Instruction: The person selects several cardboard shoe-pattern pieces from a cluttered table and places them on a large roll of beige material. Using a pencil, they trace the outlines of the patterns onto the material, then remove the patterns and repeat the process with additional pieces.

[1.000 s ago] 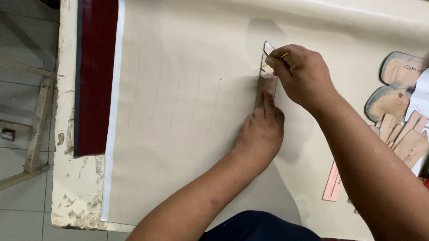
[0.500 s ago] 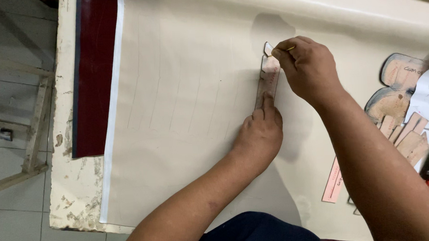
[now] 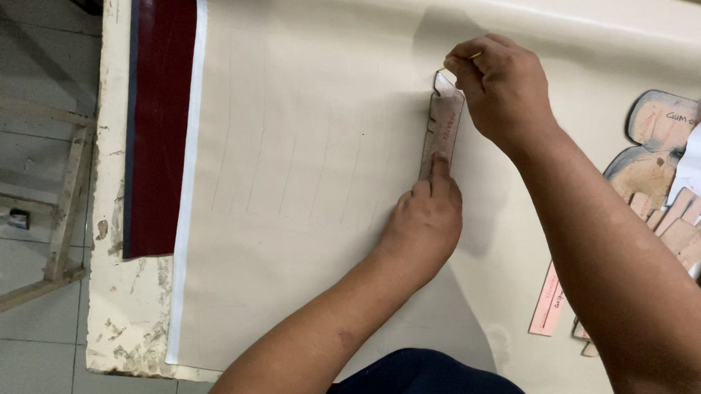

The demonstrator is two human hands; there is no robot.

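Observation:
A narrow brown cardboard pattern piece [image 3: 443,126] lies on a large cream sheet [image 3: 302,160] spread over the table. My left hand [image 3: 424,221] presses its fingertips on the lower end of the pattern piece, pinning it flat. At the top end of the piece, my right hand [image 3: 499,88] pinches a thin yellowish marking tool [image 3: 470,57], of which only the tip shows. Faint traced lines mark the sheet left of the piece.
A dark red sheet [image 3: 162,118] lies under the cream one at the table's left edge [image 3: 123,309]. Several cardboard pattern pieces [image 3: 664,167] and a pink strip [image 3: 548,303] lie at the right. A wooden frame [image 3: 60,217] stands on the tiled floor at left.
My right hand has moved up along the pattern piece to its top end. My left hand has stayed pressed on the lower end.

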